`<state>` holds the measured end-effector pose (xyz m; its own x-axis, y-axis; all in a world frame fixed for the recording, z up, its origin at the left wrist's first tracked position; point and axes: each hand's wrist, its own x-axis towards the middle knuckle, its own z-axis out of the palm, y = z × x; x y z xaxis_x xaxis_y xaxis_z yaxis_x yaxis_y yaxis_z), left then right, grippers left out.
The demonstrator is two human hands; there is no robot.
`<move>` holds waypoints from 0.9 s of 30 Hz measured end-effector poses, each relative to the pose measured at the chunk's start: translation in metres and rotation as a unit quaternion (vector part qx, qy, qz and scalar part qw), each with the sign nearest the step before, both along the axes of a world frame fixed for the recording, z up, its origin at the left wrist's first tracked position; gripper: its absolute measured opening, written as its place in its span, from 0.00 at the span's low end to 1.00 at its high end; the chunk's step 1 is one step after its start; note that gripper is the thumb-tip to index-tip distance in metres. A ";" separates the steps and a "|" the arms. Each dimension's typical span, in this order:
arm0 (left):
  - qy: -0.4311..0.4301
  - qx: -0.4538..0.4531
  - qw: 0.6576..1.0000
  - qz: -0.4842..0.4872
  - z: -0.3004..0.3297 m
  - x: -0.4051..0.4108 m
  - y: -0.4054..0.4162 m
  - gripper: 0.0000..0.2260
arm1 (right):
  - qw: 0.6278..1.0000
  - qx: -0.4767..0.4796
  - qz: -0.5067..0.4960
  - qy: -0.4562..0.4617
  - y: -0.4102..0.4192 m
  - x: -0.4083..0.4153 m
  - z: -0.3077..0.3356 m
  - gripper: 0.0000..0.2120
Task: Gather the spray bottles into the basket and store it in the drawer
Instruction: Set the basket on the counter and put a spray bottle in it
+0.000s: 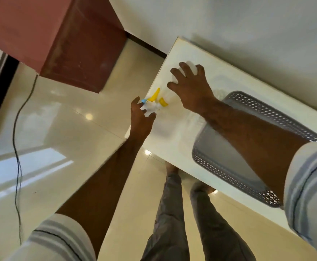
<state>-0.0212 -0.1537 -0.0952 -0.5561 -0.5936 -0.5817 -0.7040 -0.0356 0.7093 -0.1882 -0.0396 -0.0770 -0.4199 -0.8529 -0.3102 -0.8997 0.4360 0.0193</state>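
A spray bottle (152, 107) with a white head, yellow trigger and blue nozzle lies at the left end of the white table (235, 78). Its clear body is hard to make out. My left hand (140, 120) has its thumb and fingers closed around the head. My right hand (192, 90) hovers a little further along the table with fingers spread, over a blurred white object (191, 69) that may be a second bottle. The grey perforated basket (219, 149) stands on the table under my right forearm, and nothing shows inside it.
A reddish-brown cabinet (82, 46) stands on the glossy tiled floor left of the table. A thin black cable (17, 147) trails across the floor at far left. My legs (172, 213) are close to the table's near edge. A white wall runs behind the table.
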 end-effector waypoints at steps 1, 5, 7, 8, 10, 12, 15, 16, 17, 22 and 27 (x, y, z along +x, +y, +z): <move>0.016 -0.004 1.000 0.009 0.004 -0.001 0.000 0.31 | 1.000 -0.003 -0.005 -0.002 0.001 -0.001 0.003 0.26; 0.143 -0.038 0.989 0.010 0.029 -0.003 0.001 0.27 | 0.994 -0.053 -0.090 -0.031 0.020 -0.009 0.027 0.25; 0.189 -0.042 0.981 0.021 0.040 -0.005 0.005 0.25 | 0.975 -0.123 -0.177 -0.054 0.040 -0.012 0.045 0.24; 0.197 -0.042 0.979 0.023 0.044 -0.008 0.009 0.23 | 0.957 -0.173 -0.223 -0.070 0.052 -0.012 0.055 0.24; 0.192 -0.026 0.981 -0.003 0.049 -0.016 0.021 0.19 | 0.905 -0.283 -0.292 -0.123 0.080 -0.009 0.072 0.23; 0.160 -0.010 0.984 -0.082 0.050 -0.027 0.042 0.16 | 0.857 -0.361 -0.320 -0.181 0.116 -0.001 0.085 0.23; 0.073 0.020 0.971 -0.227 0.046 -0.043 0.073 0.19 | 0.816 -0.402 -0.325 -0.260 0.166 0.020 0.091 0.23; 0.049 0.033 0.963 -0.264 0.044 -0.049 0.083 0.21 | 0.806 -0.402 -0.335 -0.278 0.182 0.028 0.089 0.24; 0.026 0.044 0.954 -0.297 0.042 -0.055 0.094 0.23 | 0.796 -0.400 -0.349 -0.291 0.197 0.035 0.085 0.25; -0.054 0.042 0.936 -0.346 0.028 -0.076 0.122 0.25 | 0.748 -0.388 -0.420 -0.336 0.228 0.056 0.048 0.23; -0.047 -0.002 0.926 -0.374 0.023 -0.074 0.123 0.17 | 0.759 -0.389 -0.433 -0.291 0.218 0.058 0.017 0.21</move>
<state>-0.0948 -0.0307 -0.0726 -0.7601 -0.0657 -0.6465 -0.5892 0.4893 0.6430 -0.1300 0.1780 -0.0601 -0.9126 -0.3555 -0.2020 -0.0263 0.5440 -0.8386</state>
